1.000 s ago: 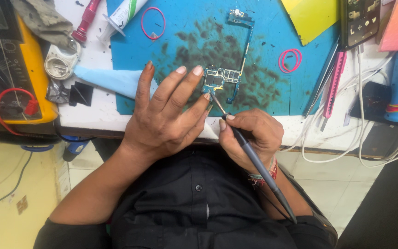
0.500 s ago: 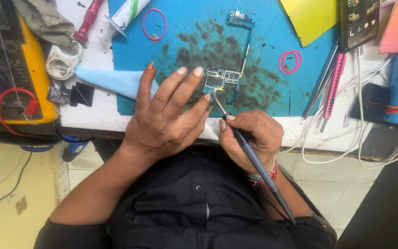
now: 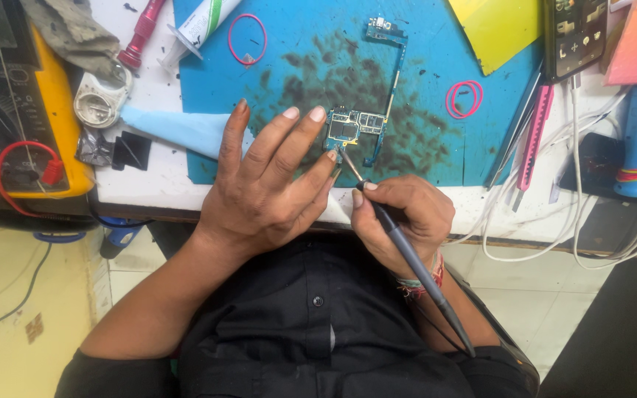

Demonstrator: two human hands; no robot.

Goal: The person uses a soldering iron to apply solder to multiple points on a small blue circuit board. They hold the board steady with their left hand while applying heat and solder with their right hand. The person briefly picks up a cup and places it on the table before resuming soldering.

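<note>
Left hand [image 3: 263, 195] lies spread, fingertips pressing the small circuit board [image 3: 354, 127] flat on the blue mat [image 3: 296, 66], likely to keep it from sliding while the right hand [image 3: 405, 217], at its 3 o'clock, pinches a grey soldering pen [image 3: 407, 258] like a pencil, tip touching the board's near edge. Count: one board at desk [image 3: 152, 188] centre, one pen, pink rubber bands at 11 and 2 o'clock of the board, exact number unclear, one yellow meter [image 3: 16, 125] at 9 o'clock.
</note>
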